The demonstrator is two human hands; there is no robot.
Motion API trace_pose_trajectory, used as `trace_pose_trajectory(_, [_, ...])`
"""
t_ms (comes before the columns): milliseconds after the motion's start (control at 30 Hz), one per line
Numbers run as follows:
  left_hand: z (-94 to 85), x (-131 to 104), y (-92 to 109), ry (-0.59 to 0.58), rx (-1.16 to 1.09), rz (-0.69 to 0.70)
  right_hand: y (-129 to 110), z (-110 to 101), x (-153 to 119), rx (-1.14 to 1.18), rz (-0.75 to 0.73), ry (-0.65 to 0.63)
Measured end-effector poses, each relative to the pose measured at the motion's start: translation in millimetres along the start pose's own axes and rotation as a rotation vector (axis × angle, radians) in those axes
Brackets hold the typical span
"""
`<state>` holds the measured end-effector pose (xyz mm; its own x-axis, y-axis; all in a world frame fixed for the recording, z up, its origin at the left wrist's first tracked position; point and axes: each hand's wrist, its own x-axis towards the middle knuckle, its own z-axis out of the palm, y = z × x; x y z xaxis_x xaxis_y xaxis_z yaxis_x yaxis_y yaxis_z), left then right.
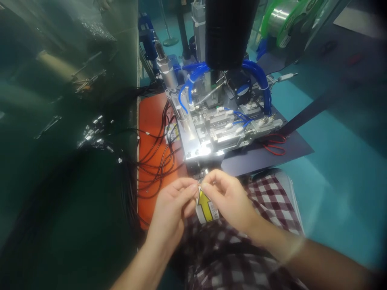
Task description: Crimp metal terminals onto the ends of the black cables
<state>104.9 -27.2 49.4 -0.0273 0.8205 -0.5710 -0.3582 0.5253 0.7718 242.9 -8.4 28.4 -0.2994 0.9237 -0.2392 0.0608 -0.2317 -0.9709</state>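
Observation:
My left hand and my right hand meet in front of the machine, each closed in a pinch. A tiny thin piece shows between their fingertips, too small to name. Just below the fingertips is a white label with a yellow arrow. Ahead of my hands stands a metal machine with pneumatic cylinders and blue air tubes. Several black cables run over an orange surface to the left of the hands.
On the dark green bench lies a bundle of black cables with shiny metal ends. A green-rimmed wire spool hangs at the upper right. Red-handled scissors rest beside the machine. A black cylinder stands out over the machine.

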Motion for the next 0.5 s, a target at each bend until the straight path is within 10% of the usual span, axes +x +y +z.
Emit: trace_pose_trajectory(500, [-0.1, 11, 10, -0.054, 0.014, -0.105, -7, -19, 20, -0.095, -0.066, -0.043])
